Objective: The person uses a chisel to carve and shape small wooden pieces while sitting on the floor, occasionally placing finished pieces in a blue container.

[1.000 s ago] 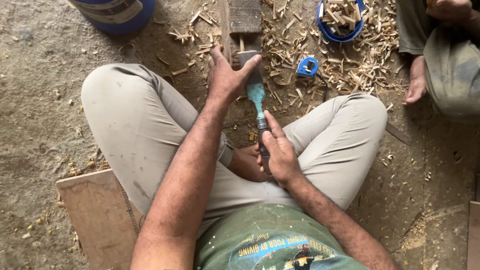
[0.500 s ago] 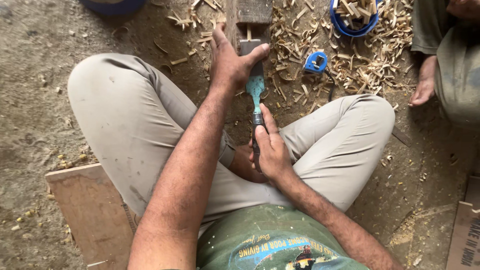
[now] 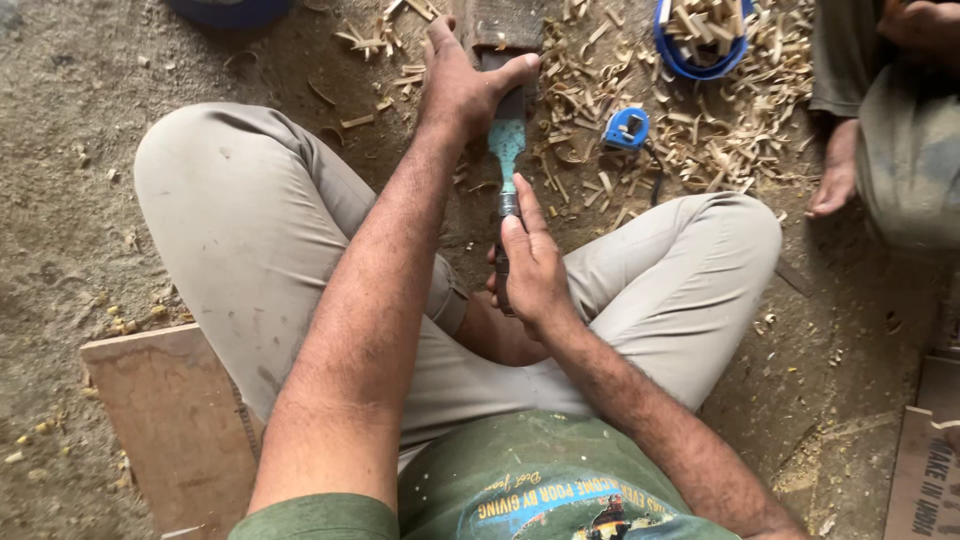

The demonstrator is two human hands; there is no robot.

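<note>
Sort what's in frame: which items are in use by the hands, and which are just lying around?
In use:
- chisel, teal-stained blade, handle gripped by the right hand
- wooden block, pinned with the blade by the left hand

Lying about:
- blue tape measure
- blue bowl of wood scraps
- wood shavings on the floor
- board beside the left knee

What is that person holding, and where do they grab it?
A chisel: right hand grips its handle; left hand presses its blade onto the stone block.
</note>
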